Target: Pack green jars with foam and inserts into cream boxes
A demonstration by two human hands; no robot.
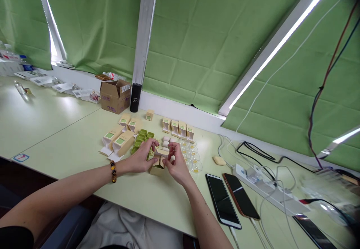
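A small cream-coloured carton [156, 171] stands on the table in front of me with its top flaps up. My left hand [140, 158] is at its left side, the thumb against a flap and the fingers curled over the top. On the right, my right hand [177, 165] pinches the carton's edge between thumb and fingers. Just behind lie green small containers [143, 135], pale pink-white cylinders [165, 143] and clear plastic pieces with yellow centres [192, 155]. What is inside the carton is mostly hidden.
Open cream cartons [123, 141] stand to the left, with several more [174, 127] at the back. A brown cardboard box [114, 98] and a black tumbler [135, 98] are by the wall. Phones [223, 200], a power strip [270, 191] and loose cables lie right.
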